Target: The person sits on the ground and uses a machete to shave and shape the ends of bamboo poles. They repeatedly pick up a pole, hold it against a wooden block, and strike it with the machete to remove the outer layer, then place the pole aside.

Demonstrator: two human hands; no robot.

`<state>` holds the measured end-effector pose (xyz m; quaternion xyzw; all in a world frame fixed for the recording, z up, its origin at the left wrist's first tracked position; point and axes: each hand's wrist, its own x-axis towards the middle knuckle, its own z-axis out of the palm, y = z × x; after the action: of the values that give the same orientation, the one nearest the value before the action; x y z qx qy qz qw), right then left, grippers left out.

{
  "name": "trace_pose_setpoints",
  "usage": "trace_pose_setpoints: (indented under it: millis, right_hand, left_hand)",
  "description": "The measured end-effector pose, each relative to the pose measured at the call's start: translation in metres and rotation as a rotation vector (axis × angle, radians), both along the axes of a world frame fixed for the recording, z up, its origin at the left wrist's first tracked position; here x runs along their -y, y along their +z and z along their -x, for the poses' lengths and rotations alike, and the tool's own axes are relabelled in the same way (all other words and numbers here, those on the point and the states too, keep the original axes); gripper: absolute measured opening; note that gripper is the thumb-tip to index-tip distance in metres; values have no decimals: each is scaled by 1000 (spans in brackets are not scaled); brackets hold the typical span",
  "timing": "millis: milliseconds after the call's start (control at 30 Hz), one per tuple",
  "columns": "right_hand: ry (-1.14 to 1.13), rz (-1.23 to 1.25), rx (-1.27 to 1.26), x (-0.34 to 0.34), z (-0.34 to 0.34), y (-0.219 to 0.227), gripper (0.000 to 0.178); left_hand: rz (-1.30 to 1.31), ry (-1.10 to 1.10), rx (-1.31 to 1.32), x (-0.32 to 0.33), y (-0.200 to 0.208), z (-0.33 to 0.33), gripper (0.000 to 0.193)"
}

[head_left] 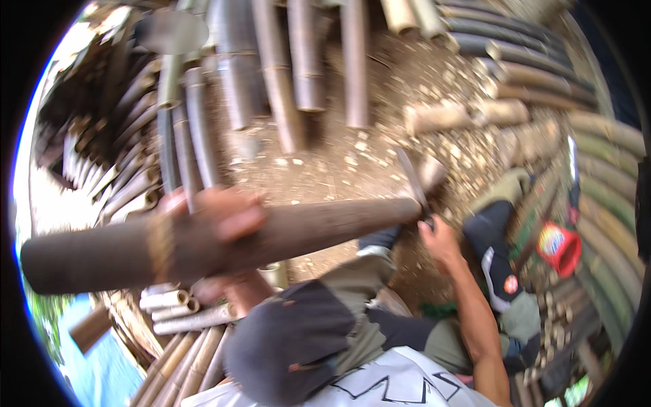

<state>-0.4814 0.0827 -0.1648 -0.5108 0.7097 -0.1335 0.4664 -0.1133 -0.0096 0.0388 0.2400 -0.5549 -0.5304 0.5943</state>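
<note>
A thick brown bamboo pole (325,220) lies across in front of me above my lap, its wide end at the left and close to the camera. My left hand (230,211) is wrapped round it near the wide end, blurred by motion, with fingers over the top and the forearm passing beneath. At the pole's far right end, my right hand (442,241) grips the dark handle of a machete (411,176). Its blade points up and away, crossing the pole's tip; whether it touches cannot be told. Behind the blade is a pale, rounded piece (431,173), perhaps a wooden block.
Bamboo poles (277,88) lie ahead, with more stacked left and right. Light chips (447,150) litter the dirt around short bamboo sections (437,119). A red plastic container (561,249) and a pale-bladed hand tool (573,159) stand right of my leg. Lower left hangs blue sheeting (85,359).
</note>
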Motion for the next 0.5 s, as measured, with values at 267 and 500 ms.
trace_pose_setpoints:
  millis: [267, 500]
  right_hand:
    - [-153, -41, 144, -17, -5, -9, 29]
    - [94, 197, -4, -12, -4, 0, 32]
  left_hand:
    - [-598, 443, -15, 29, -135, 75, 65]
    - [-811, 1033, 638, 7, -124, -123, 60]
